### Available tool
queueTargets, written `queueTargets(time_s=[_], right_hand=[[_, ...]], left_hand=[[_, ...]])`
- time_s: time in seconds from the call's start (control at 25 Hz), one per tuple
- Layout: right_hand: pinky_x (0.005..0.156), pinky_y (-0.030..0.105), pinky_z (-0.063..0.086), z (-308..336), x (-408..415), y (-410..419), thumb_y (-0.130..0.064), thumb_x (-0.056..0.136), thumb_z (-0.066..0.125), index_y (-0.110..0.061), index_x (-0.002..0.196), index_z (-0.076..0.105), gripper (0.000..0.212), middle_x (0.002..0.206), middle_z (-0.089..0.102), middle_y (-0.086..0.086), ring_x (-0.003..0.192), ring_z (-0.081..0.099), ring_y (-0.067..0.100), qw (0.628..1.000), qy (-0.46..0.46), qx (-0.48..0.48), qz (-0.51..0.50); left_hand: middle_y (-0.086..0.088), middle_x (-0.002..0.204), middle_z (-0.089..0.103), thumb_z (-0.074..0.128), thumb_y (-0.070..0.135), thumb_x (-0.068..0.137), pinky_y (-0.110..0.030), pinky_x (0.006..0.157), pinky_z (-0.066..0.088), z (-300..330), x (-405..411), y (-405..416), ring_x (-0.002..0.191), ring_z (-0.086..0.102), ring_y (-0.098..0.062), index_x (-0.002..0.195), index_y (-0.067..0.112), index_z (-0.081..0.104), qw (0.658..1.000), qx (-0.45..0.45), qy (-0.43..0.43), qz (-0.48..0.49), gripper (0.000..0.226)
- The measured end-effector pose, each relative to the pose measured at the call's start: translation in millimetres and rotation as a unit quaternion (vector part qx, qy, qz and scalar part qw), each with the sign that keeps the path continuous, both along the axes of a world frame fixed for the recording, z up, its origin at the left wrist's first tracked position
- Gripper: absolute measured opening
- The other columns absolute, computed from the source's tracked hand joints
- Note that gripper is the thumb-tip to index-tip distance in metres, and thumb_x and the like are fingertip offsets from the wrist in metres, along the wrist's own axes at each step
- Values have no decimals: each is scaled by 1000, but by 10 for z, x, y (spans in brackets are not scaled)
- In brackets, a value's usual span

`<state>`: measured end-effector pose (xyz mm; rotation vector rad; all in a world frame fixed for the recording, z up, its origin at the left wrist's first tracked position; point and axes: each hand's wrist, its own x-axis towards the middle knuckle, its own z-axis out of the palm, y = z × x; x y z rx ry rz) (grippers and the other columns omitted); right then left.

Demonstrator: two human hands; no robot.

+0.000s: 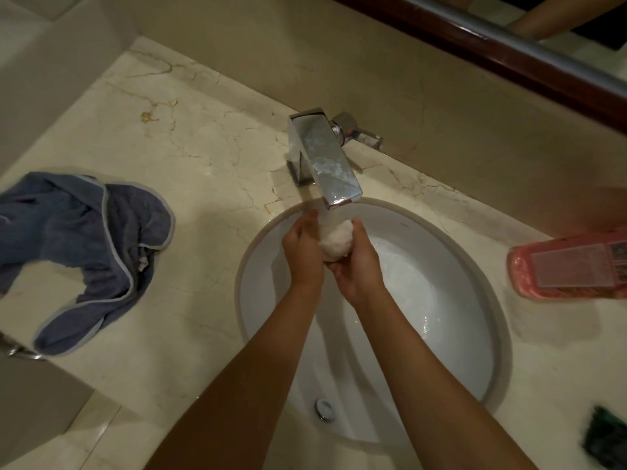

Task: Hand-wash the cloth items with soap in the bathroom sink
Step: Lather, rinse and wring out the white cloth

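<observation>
A small white cloth (334,240), bunched into a wad, is held between both my hands over the white sink (441,300). My left hand (302,252) grips it from the left and my right hand (359,262) cups it from below and the right. Water runs from the chrome faucet (325,157) straight onto the cloth. A blue-grey towel (84,245) with a light trim lies crumpled on the marble counter (190,137) at the left.
A pink bottle (570,266) lies on its side on the counter at the right. A dark green object (607,435) sits at the lower right edge. The faucet handle (359,134) points right. The sink's overflow hole (324,408) is on the near wall.
</observation>
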<state>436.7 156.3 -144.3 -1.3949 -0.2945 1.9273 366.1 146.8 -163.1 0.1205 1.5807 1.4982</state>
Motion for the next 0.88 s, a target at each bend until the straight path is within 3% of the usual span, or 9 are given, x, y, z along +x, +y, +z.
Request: queueTargets(time_s=[0.08, 0.16, 0.28, 0.36, 0.48, 0.56, 0.68, 0.76, 0.88], right_hand=[[104, 46, 49, -65, 23, 0, -28, 106, 47, -16, 134, 53, 31, 126, 64, 11, 118, 64, 28, 997, -37, 69, -5], [103, 44, 48, -98, 73, -40, -19, 107, 45, -16, 129, 55, 25, 121, 63, 10, 114, 62, 26, 993, -19, 112, 11], [99, 38, 51, -124, 134, -99, -20, 103, 50, -15, 127, 59, 26, 120, 66, 10, 111, 65, 24, 988, 19, 150, 37], [102, 39, 50, -121, 162, -70, -21, 97, 55, -17, 126, 62, 30, 119, 70, 8, 112, 66, 23, 985, 25, 166, 34], [106, 36, 47, -126, 154, -1, -20, 101, 50, -27, 128, 62, 30, 120, 69, -5, 115, 64, 12, 976, -95, 176, 81], [105, 41, 49, -150, 127, 4, -29, 105, 47, -30, 138, 55, 34, 126, 65, -6, 118, 62, 14, 976, -147, 131, 97], [96, 44, 53, -137, 67, 13, -49, 100, 50, -16, 138, 58, 51, 131, 66, 13, 117, 65, 29, 999, -15, 9, 52], [102, 44, 50, -94, 7, 52, -54, 97, 52, -8, 129, 62, 58, 125, 69, 18, 113, 67, 30, 999, 22, -37, 3], [101, 52, 53, -138, -118, -4, -47, 92, 67, -10, 115, 68, 44, 109, 75, 15, 104, 72, 31, 996, -49, -40, -58]], left_hand=[[-5, 95, 75, 59, 23, 97, -33, 79, 53, -2, -33, 11, 97, 71, -28, 101, 11, 76, 998, -26, -46, -23, 21], [-7, 93, 75, 60, 30, 97, -32, 72, 52, 47, -106, 54, 91, 71, -27, 94, 13, 75, 995, -74, -55, -39, 23], [-6, 98, 77, 64, 42, 94, -40, 83, 58, 85, -243, 132, 93, 73, -27, 102, 11, 75, 984, -123, -55, -114, 34], [-6, 101, 77, 66, 50, 92, -42, 79, 60, 114, -237, 86, 93, 73, -28, 110, 16, 74, 973, -143, -45, -173, 39], [-9, 106, 76, 72, 35, 92, -44, 78, 63, 84, -151, -9, 93, 74, -27, 112, 18, 72, 986, -108, -28, -128, 26], [-8, 110, 75, 79, 26, 87, -48, 86, 61, 24, -131, -41, 99, 73, -26, 113, 19, 69, 997, -49, 5, -53, 29], [-5, 109, 71, 81, 14, 83, -37, 84, 60, 37, -93, -82, 100, 71, -21, 109, 20, 61, 998, -11, 49, -36, 34], [-3, 102, 67, 79, 16, 86, -29, 78, 57, 33, -42, -120, 94, 67, -18, 106, 16, 57, 996, -12, 72, -61, 30], [4, 102, 67, 73, 30, 92, -15, 76, 52, 43, -36, -133, 94, 66, -12, 115, 13, 62, 998, -17, 55, -34, 30]])
